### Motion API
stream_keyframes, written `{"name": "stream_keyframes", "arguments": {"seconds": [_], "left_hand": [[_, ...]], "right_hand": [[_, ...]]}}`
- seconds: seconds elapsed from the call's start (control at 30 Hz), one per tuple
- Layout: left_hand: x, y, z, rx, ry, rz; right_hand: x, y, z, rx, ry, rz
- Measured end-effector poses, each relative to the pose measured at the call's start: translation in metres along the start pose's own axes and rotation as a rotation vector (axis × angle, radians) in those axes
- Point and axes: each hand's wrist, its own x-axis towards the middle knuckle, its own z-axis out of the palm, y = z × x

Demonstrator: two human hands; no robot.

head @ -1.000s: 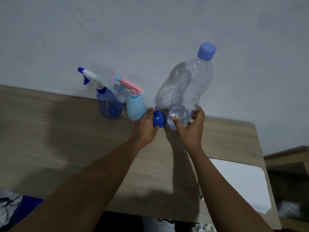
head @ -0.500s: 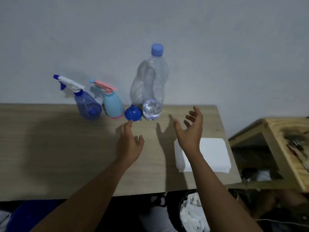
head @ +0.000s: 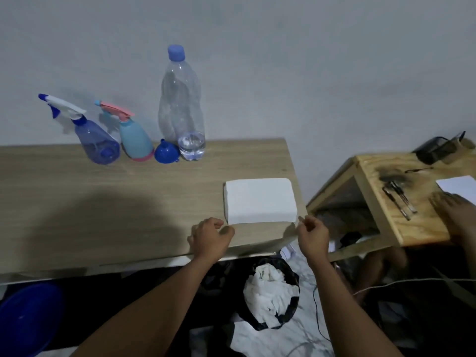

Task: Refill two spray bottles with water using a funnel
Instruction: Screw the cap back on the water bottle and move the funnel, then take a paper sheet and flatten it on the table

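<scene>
- Both hands have let go of the task items; a second ago the left hand (head: 210, 237) was on the funnel (head: 166, 152) and the right hand (head: 313, 234) cupped the base of the water bottle (head: 181, 106); now both are well apart from them, at the near right edge of the table (head: 103, 202).
- The left hand's fingers are curled just beside the near left corner of the white stack (head: 258, 200); I cannot tell whether they hold a sheet. The right hand's thumb and forefinger pinch what looks like a thin white edge at the stack's near right corner.
- My reading: the items are now lined up and no filling has begun; both spray heads and the bottle cap are still on; attention has gone to the stack, perhaps for wiping spills.
- The row stands at the far edge against the wall; from left, the blue spray bottle (head: 96, 144), the teal spray bottle (head: 135, 141), the funnel, then the water bottle, each touching or just beside the next.
- The water bottle's long axis is upright, cap on top; only a little water shows at its base.
- Both spray bottles stand on their bases, leaning left in this wide view, nozzles pointing left.
- The funnel rests with its wide mouth down and towards the near side, spout up.
</scene>
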Motion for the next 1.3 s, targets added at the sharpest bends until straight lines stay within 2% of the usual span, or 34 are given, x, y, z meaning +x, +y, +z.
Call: {"name": "stream_keyframes", "arguments": {"seconds": [0.17, 0.4, 0.6, 0.73, 0.83, 1.07, 1.17, 1.3], "left_hand": [[0.007, 0.000, 0.013, -0.063, 0.006, -0.021], [0.001, 0.008, 0.009, -0.068, 0.009, -0.045], [0.004, 0.001, 0.010, -0.238, -0.043, -0.112], [0.005, 0.008, 0.006, -0.194, -0.128, -0.127], [0.004, 0.017, 0.004, -0.165, -0.123, -0.160], [0.010, 0.007, 0.014, -0.193, -0.085, -0.167], [0.001, 0.015, 0.010, -0.278, -0.049, -0.170], [-0.012, 0.025, 0.002, -0.512, -0.059, -0.180]], "right_hand": [[0.018, 0.009, 0.003, -0.070, -0.086, -0.028], [0.030, 0.010, 0.012, -0.101, -0.073, 0.019], [0.013, 0.011, 0.002, 0.076, -0.122, -0.023], [0.003, 0.009, 0.000, 0.218, -0.230, 0.019], [0.000, 0.008, 0.002, 0.363, -0.232, 0.117], [-0.005, 0.011, 0.001, 0.381, -0.195, 0.182], [-0.008, 0.007, 0.001, 0.460, -0.190, 0.214], [-0.009, 0.008, 0.000, 0.468, -0.227, 0.189]]}}
